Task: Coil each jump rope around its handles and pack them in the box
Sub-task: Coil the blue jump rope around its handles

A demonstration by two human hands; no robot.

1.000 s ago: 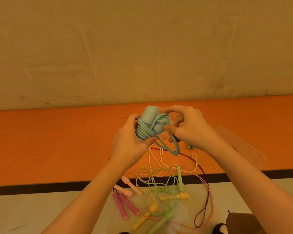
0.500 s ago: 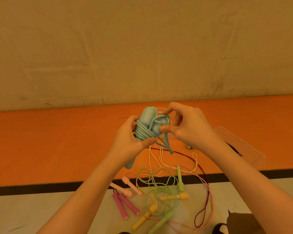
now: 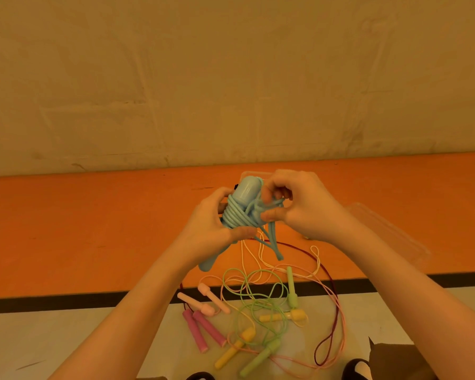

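Observation:
A light blue jump rope (image 3: 240,212) is held up in front of me, its cord wound in several turns around its two handles. My left hand (image 3: 206,229) grips the bundle from the left and below. My right hand (image 3: 302,207) pinches a strand of the blue cord at the top right of the bundle; a short loop hangs down below it. A clear plastic box (image 3: 387,229) lies on the orange floor behind my right forearm, mostly hidden.
Loose ropes lie tangled on the floor below my hands: dark pink handles (image 3: 203,329), pale pink handles (image 3: 206,298), yellow handles (image 3: 283,316), green handles (image 3: 291,289) and a dark red cord (image 3: 332,319). A wall rises behind the orange strip (image 3: 80,229).
My right hand has lifted the blue cord up and over the top of the bundle, and the hanging loop has grown shorter. My left hand has kept its grip.

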